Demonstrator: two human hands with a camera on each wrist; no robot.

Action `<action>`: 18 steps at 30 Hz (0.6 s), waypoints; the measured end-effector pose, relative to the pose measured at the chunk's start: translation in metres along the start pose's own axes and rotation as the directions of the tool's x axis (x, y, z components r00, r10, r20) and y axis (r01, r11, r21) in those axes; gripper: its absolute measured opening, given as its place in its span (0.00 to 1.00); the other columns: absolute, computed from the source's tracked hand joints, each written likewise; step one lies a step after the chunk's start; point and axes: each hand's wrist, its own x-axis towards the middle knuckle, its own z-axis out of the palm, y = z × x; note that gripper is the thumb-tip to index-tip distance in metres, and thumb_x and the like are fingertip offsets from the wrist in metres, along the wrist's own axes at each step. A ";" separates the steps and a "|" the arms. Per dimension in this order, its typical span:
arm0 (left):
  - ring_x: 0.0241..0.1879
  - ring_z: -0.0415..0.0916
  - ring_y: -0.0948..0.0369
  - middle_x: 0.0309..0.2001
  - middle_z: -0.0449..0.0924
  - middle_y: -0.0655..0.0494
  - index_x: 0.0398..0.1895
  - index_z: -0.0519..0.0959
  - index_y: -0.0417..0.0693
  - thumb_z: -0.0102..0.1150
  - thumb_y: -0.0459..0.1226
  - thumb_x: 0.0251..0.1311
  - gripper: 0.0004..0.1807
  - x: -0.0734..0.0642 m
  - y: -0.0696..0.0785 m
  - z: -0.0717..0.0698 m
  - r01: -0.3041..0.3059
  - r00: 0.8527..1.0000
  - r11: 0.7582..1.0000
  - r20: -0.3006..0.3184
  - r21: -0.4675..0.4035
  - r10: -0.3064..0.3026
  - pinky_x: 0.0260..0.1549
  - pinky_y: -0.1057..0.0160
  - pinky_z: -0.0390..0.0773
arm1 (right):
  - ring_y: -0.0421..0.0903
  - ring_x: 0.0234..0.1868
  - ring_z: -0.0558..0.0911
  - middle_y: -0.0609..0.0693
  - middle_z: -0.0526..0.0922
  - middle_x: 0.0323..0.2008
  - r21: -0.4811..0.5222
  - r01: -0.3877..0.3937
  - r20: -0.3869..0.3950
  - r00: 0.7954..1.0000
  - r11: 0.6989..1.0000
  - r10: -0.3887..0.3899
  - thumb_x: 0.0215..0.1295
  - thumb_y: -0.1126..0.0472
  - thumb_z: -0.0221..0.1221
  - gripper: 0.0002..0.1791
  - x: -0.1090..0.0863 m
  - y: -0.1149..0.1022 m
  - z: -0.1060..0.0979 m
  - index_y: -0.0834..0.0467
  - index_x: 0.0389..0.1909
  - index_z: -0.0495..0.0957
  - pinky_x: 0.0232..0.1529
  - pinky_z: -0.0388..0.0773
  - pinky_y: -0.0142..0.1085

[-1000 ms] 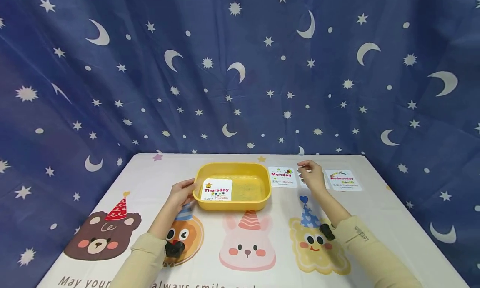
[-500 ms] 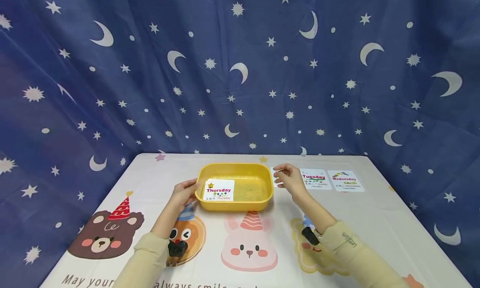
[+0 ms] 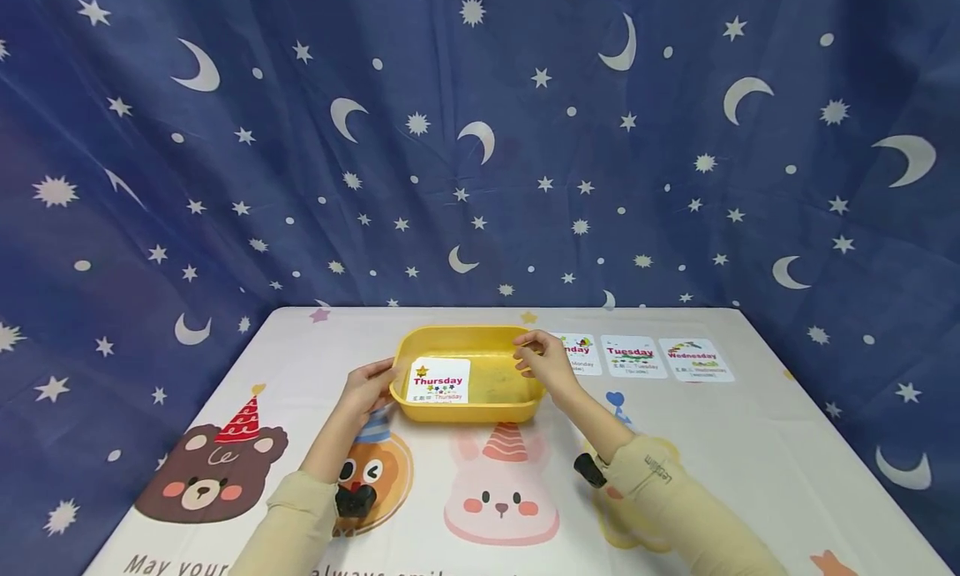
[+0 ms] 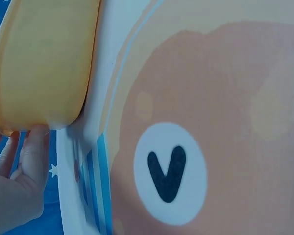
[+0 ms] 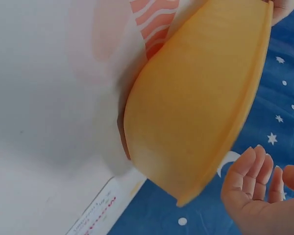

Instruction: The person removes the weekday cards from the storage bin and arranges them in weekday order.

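A yellow plastic basin (image 3: 465,413) stands mid-table in the head view. Inside it, toward the left, lies a white Thursday card (image 3: 438,381). My left hand (image 3: 367,386) holds the basin's left end; the left wrist view has its fingers (image 4: 34,152) against the outer wall and the thumb by the rim. Over the right rim hovers my right hand (image 3: 546,363), nothing in its loosely bent fingers, which also appear beside the basin in the right wrist view. Just right of that hand is the Monday card (image 3: 583,359), its left part hidden behind the hand.
Continuing the row to the right are a Tuesday card (image 3: 633,365) and a Wednesday card (image 3: 697,366). The white tablecloth (image 3: 780,443) carries printed animal faces. Behind the table's far edge hangs a blue curtain (image 3: 480,176) with moons and stars.
My right hand has moved left from above the Tuesday card, past the Monday card, to the basin's right rim, uncovering Tuesday. The left hand stays at the basin.
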 end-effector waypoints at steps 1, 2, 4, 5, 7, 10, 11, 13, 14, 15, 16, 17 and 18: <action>0.32 0.77 0.67 0.59 0.69 0.34 0.66 0.64 0.37 0.49 0.36 0.68 0.24 0.000 0.000 0.000 0.001 1.000 1.000 0.001 0.006 -0.001 0.30 0.74 0.81 | 0.39 0.25 0.78 0.52 0.78 0.28 -0.006 0.012 -0.002 1.000 1.000 -0.012 0.63 0.71 0.51 0.11 0.002 0.000 0.002 0.70 0.44 0.74 0.29 0.81 0.30; 0.31 0.77 0.67 0.60 0.69 0.34 0.66 0.64 0.37 0.49 0.36 0.68 0.24 0.001 0.001 0.000 0.002 1.000 1.000 0.003 0.006 -0.002 0.30 0.74 0.81 | 0.39 0.24 0.78 0.53 0.78 0.28 -0.014 0.020 -0.003 1.000 1.000 -0.020 0.63 0.71 0.51 0.11 0.003 0.000 0.004 0.70 0.44 0.74 0.29 0.81 0.31; 0.30 0.77 0.68 0.60 0.69 0.34 0.66 0.64 0.37 0.48 0.37 0.68 0.25 0.001 0.002 -0.001 0.002 1.000 1.000 0.008 0.016 -0.002 0.30 0.74 0.81 | 0.39 0.23 0.77 0.54 0.79 0.28 -0.031 0.028 0.004 1.000 0.999 -0.028 0.62 0.71 0.50 0.11 0.006 0.000 0.009 0.71 0.43 0.75 0.29 0.82 0.34; 0.30 0.77 0.68 0.60 0.69 0.34 0.66 0.64 0.37 0.48 0.37 0.69 0.25 0.001 0.003 -0.002 0.003 1.000 1.000 0.010 0.017 -0.003 0.30 0.74 0.82 | 0.39 0.23 0.77 0.55 0.79 0.29 -0.045 0.029 0.014 0.999 0.999 -0.029 0.62 0.71 0.50 0.11 0.007 0.000 0.012 0.71 0.43 0.74 0.30 0.83 0.36; 0.30 0.77 0.68 0.60 0.69 0.34 0.66 0.63 0.37 0.48 0.37 0.69 0.25 0.001 0.003 -0.003 0.004 1.000 1.000 0.015 0.016 -0.004 0.31 0.74 0.82 | 0.41 0.24 0.78 0.56 0.79 0.30 -0.071 0.024 0.039 0.999 0.997 -0.022 0.63 0.71 0.50 0.11 0.012 0.005 0.017 0.71 0.44 0.75 0.33 0.84 0.42; 0.30 0.77 0.68 0.60 0.68 0.33 0.66 0.63 0.36 0.47 0.36 0.69 0.24 0.001 0.003 -0.003 -0.004 1.000 1.000 0.015 0.004 0.004 0.31 0.73 0.82 | 0.43 0.25 0.79 0.57 0.79 0.32 -0.093 -0.001 0.086 0.996 0.996 0.009 0.64 0.70 0.50 0.12 0.015 0.006 0.024 0.71 0.46 0.74 0.34 0.84 0.42; 0.30 0.77 0.68 0.60 0.69 0.33 0.66 0.63 0.36 0.47 0.36 0.69 0.24 0.001 0.002 -0.003 -0.003 1.000 1.000 0.014 -0.001 0.003 0.31 0.73 0.82 | 0.45 0.26 0.79 0.58 0.79 0.32 -0.096 -0.009 0.101 0.995 0.995 0.019 0.64 0.70 0.50 0.12 0.016 0.007 0.027 0.71 0.46 0.74 0.34 0.84 0.43; 0.31 0.77 0.68 0.60 0.69 0.33 0.66 0.64 0.36 0.47 0.35 0.69 0.24 0.001 0.002 -0.003 0.000 1.000 1.000 0.012 -0.005 0.000 0.30 0.73 0.82 | 0.49 0.28 0.80 0.58 0.79 0.33 -0.097 -0.028 0.119 0.992 0.995 0.040 0.64 0.69 0.51 0.12 0.017 0.009 0.031 0.70 0.47 0.74 0.35 0.84 0.44; 0.30 0.77 0.68 0.60 0.69 0.34 0.65 0.64 0.36 0.48 0.35 0.68 0.24 0.001 0.002 -0.002 0.004 1.000 1.000 0.010 -0.007 -0.004 0.30 0.73 0.82 | 0.51 0.29 0.81 0.58 0.79 0.33 -0.099 -0.038 0.123 0.991 0.994 0.050 0.64 0.69 0.52 0.13 0.018 0.010 0.033 0.70 0.47 0.74 0.35 0.84 0.44; 0.30 0.77 0.67 0.60 0.69 0.34 0.65 0.64 0.36 0.48 0.35 0.68 0.24 0.001 0.002 -0.002 0.005 1.000 1.000 0.012 -0.010 -0.005 0.30 0.73 0.82 | 0.53 0.30 0.81 0.58 0.79 0.33 -0.102 -0.046 0.126 0.990 0.994 0.059 0.64 0.69 0.52 0.13 0.019 0.011 0.035 0.70 0.47 0.74 0.35 0.84 0.44; 0.30 0.77 0.67 0.60 0.69 0.33 0.65 0.64 0.36 0.48 0.35 0.68 0.24 0.001 0.002 -0.002 0.006 1.000 1.000 0.016 -0.010 -0.006 0.30 0.73 0.82 | 0.55 0.31 0.81 0.58 0.78 0.33 -0.108 -0.049 0.129 0.990 0.993 0.062 0.64 0.69 0.53 0.13 0.020 0.012 0.037 0.70 0.47 0.74 0.35 0.84 0.45; 0.30 0.77 0.67 0.60 0.69 0.33 0.65 0.64 0.35 0.48 0.35 0.68 0.24 0.001 0.002 -0.002 0.006 1.000 1.000 0.016 -0.012 -0.006 0.30 0.73 0.82 | 0.57 0.33 0.81 0.58 0.78 0.33 -0.115 -0.053 0.130 0.989 0.992 0.068 0.64 0.69 0.53 0.13 0.021 0.013 0.038 0.70 0.48 0.74 0.36 0.84 0.45; 0.30 0.76 0.67 0.60 0.69 0.33 0.65 0.65 0.35 0.48 0.35 0.68 0.24 0.000 0.002 -0.002 0.005 1.000 1.000 0.017 -0.012 -0.005 0.30 0.73 0.82 | 0.59 0.34 0.81 0.59 0.78 0.34 -0.124 -0.053 0.131 0.989 0.991 0.069 0.64 0.69 0.53 0.13 0.022 0.014 0.040 0.70 0.48 0.75 0.36 0.84 0.46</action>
